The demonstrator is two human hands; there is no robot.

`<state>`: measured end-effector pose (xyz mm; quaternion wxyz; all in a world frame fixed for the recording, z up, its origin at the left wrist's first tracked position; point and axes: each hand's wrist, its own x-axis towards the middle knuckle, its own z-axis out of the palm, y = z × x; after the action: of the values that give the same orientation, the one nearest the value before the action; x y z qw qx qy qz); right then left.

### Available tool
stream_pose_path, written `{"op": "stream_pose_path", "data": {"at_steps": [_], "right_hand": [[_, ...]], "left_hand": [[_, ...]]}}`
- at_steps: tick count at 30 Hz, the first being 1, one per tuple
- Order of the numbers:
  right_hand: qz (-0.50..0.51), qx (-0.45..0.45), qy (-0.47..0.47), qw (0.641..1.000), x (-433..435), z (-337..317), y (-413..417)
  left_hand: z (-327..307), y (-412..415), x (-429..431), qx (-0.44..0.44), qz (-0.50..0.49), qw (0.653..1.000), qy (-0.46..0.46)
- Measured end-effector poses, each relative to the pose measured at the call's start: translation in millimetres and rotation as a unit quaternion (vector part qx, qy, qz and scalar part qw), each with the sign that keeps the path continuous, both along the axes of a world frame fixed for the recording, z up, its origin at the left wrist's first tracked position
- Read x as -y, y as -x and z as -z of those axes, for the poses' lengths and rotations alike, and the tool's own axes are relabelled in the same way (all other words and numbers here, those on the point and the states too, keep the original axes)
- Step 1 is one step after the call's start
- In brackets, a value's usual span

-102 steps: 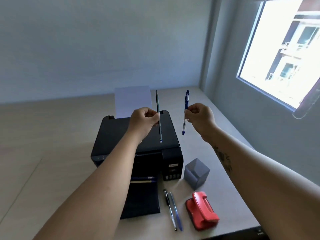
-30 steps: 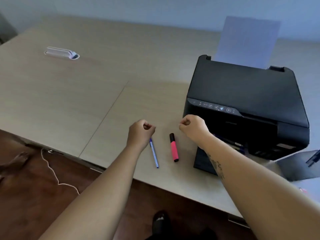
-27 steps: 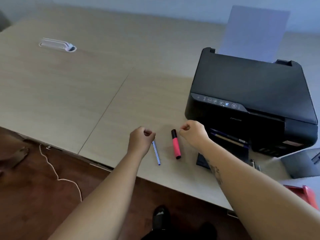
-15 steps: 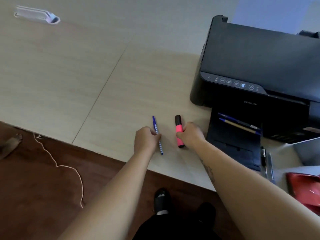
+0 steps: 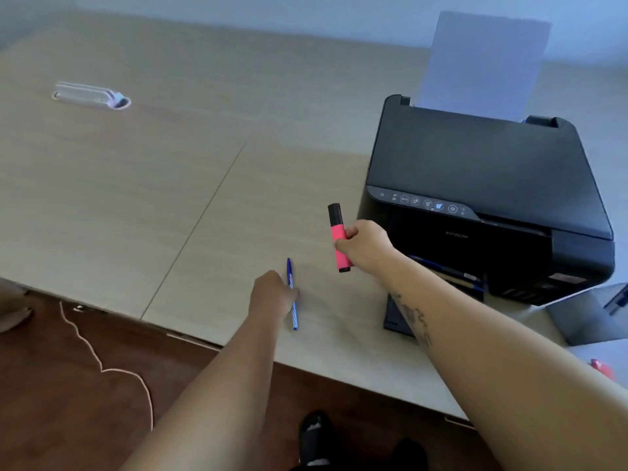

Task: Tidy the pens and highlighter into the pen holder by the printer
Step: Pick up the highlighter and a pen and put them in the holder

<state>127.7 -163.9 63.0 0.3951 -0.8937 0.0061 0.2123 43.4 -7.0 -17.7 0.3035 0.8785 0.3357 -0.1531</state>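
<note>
While right hand [image 5: 365, 246] grips highlighter [image 5: 338, 236], left hand [image 5: 272, 294] on pen [image 5: 292, 300]

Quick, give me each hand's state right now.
Left hand: closed on the blue pen, low at the table.
Right hand: closed on the pink highlighter, lifted.

A pale wood-grain counter [image 5: 142, 185] with a seam down its middle carries a black printer [image 5: 475, 185] toward its right edge and a white cable grommet [image 5: 91, 96] near its far left corner.
</note>
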Motion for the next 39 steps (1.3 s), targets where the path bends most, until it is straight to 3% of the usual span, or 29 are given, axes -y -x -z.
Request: {"op": "stream_pose_path", "data": {"at_steps": [5, 8, 15, 20, 28, 39], "right_hand": [[0.029, -0.009, -0.062, 0.998, 0.6, 2.6, -4.1], [0.030, -0.008, -0.092, 0.995, 3.6, -3.7, -6.2], [0.033, 0.033, -0.203, 0.978, 26.1, -63.5, -23.5], [0.104, 0.056, -0.273, 0.955, 78.6, -97.0, -32.5], [0.207, 0.108, -0.236, 0.943, 227.8, -103.9, -28.4], [0.319, 0.108, -0.222, 0.915, 400.3, -91.7, 18.6]], "left_hand": [[9.3, 3.4, -1.7, -0.006, -0.020, 1.000, -0.008], [-0.1, 1.3, -7.4, -0.002, -0.018, 0.999, 0.039], [-117.6, -48.4, -6.7, 0.234, -0.005, 0.952, 0.197], [-176.7, -77.5, 45.6, 0.304, 0.056, 0.912, 0.271], [-180.6, -104.1, 186.1, 0.282, 0.157, 0.888, 0.328], [-174.8, -105.0, 362.6, 0.251, 0.251, 0.851, 0.387]]}}
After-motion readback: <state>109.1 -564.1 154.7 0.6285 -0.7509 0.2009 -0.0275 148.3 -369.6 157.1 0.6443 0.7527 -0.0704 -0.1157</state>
